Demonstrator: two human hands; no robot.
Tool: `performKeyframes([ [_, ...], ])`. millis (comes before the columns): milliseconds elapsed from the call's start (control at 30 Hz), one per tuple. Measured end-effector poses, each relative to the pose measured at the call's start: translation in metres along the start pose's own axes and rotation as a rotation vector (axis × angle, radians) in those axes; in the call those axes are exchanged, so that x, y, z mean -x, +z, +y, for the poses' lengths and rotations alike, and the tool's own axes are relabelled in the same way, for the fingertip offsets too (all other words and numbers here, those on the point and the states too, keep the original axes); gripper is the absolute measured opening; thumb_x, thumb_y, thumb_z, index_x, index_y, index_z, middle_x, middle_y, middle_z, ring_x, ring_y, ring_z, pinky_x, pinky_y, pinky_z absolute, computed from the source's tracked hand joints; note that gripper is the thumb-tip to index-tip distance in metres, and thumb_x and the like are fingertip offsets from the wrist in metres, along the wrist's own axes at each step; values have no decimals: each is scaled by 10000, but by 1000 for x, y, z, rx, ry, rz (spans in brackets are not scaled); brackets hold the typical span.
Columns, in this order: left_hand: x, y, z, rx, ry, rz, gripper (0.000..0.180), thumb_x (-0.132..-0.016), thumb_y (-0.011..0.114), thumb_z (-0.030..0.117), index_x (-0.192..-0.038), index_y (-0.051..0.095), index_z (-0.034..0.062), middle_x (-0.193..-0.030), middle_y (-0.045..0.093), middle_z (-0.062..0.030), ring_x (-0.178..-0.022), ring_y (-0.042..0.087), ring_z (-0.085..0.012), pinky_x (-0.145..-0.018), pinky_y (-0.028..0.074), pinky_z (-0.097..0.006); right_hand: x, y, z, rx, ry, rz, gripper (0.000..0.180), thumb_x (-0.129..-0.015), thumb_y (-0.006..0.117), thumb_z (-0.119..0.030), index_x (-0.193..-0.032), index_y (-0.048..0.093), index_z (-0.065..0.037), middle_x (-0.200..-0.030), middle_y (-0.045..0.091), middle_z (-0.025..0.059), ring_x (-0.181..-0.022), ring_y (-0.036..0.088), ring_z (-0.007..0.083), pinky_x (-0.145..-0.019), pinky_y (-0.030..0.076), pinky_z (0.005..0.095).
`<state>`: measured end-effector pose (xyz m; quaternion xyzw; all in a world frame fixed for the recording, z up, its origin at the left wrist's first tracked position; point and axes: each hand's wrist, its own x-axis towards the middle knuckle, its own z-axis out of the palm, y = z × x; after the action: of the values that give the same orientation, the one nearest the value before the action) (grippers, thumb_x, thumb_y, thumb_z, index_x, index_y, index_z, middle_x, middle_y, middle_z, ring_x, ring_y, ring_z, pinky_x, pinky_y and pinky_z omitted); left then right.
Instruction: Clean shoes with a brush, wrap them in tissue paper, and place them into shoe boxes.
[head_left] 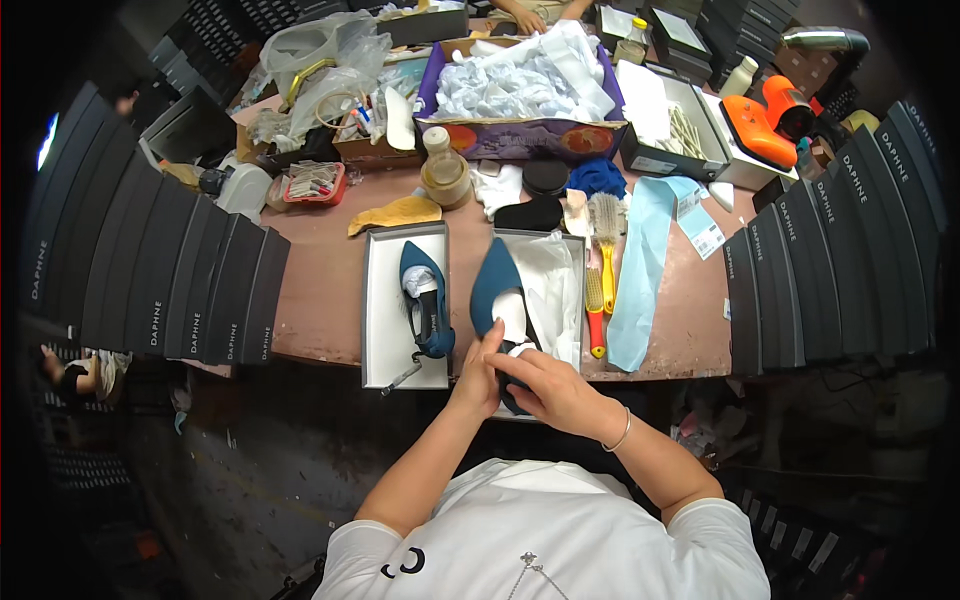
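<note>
A teal pointed-toe shoe (493, 278) points away from me over an open box (578, 240), with white stuffing (510, 312) in its opening. My left hand (478, 380) grips the rear left side of this shoe, thumb up along its edge. Across the heel end lie the bent fingers of my right hand (560, 390), closed on the shoe near a bit of white. Both hands hide much of the heel and strap. The matching teal slingback (434, 325) lies in a white-lined box (378, 310) to the left, stuffed with paper, its strap end over the near rim.
Yellow-handled brushes (606, 265) and a light blue sheet (650, 270) lie on the right. Dark shoeboxes (180, 280) stand stacked on both sides. Behind are a bottle (445, 175), a purple carton (430, 85) of crumpled paper and an orange tool (758, 130).
</note>
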<state>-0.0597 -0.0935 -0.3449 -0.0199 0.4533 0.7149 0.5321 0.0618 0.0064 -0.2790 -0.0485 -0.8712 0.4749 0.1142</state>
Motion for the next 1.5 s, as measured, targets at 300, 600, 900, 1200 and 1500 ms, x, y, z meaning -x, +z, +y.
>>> performKeyframes([
  [300,-6,5,23,126,47,-136,563,-1000,342,533,-1268,501,65,-1130,617,-89,-996,632,-205,-811,554,-362,-29,-24,32,149,34,136,579,-781,748,-201,-1288,524,-37,-1179,543,168,-1051,562,337,-900,463,389],
  [600,13,17,15,-14,64,-80,599,-985,328,581,-1199,533,60,-988,628,-88,-831,633,-184,-707,557,-336,-46,-7,54,792,-224,-31,234,-734,690,-164,-925,575,-92,-791,558,50,-812,583,243,-691,463,367],
  [900,7,2,19,184,4,-43,691,-946,280,671,-1116,551,58,-894,617,-84,-752,628,-202,-663,561,-367,-11,-46,6,-642,317,452,205,-947,488,-15,-1120,597,-1,-824,577,23,-675,586,84,-589,512,259],
  [1200,13,0,14,-9,194,-82,751,-964,241,652,-1313,443,19,-1181,572,-118,-1012,581,-204,-867,498,-357,-2,-17,12,452,-32,114,276,-804,608,5,-1078,607,-26,-821,593,87,-718,649,226,-619,536,305],
  [1500,35,32,5,-21,135,-99,759,-980,254,619,-1450,275,24,-1471,339,-124,-1362,314,-202,-1126,251,-355,-44,17,38,570,-130,192,97,-791,619,-109,-833,548,-58,-692,547,87,-578,613,264,-534,498,367],
])
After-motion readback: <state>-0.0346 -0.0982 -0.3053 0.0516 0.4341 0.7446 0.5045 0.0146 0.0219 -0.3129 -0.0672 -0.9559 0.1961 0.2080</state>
